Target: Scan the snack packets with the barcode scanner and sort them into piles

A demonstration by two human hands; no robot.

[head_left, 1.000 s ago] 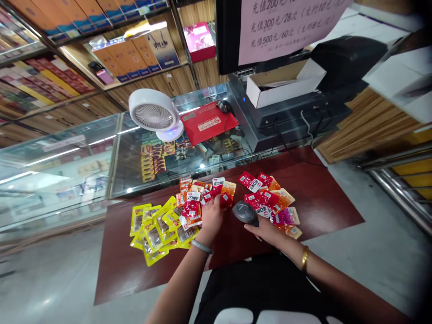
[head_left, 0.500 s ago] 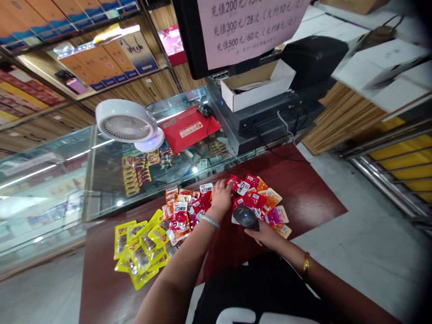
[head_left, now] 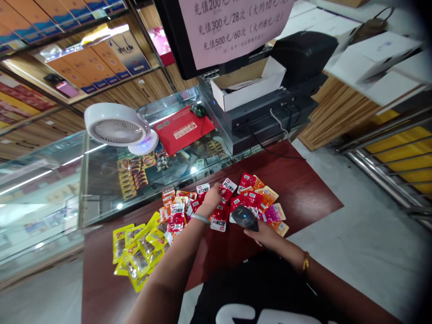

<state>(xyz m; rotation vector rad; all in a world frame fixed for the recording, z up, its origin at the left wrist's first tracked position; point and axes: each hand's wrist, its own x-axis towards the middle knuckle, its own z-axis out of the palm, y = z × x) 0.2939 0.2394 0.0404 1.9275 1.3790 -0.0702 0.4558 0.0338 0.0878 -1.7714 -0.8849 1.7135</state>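
My left hand point(head_left: 212, 197) is closed on the edge of a red snack packet point(head_left: 229, 188) with a white label end. Another red packet point(head_left: 218, 223) lies just below it, on the dark red tabletop point(head_left: 216, 254). In my right hand point(head_left: 261, 232) is a black barcode scanner point(head_left: 243, 217) with a small blue light, its head over the right-hand pile. That pile holds red, orange point(head_left: 268, 196) and purple packets point(head_left: 275, 212). More red and orange packets point(head_left: 177, 216) lie left of my left hand, beside a heap of yellow packets point(head_left: 138, 256).
Behind the tabletop stands a glass display counter point(head_left: 162, 175) bearing a white fan point(head_left: 116, 125), a red mat point(head_left: 182, 135) and a mouse point(head_left: 197, 110). A monitor with a pink sign point(head_left: 232, 31) and an open white box point(head_left: 249, 92) stand at the back. Metal rails point(head_left: 381, 180) are at right.
My left hand has drawn a red packet away from the right-hand pile, and it moved slightly left. Another red packet now shows below it. The scanner stays in my right hand, almost unmoved.
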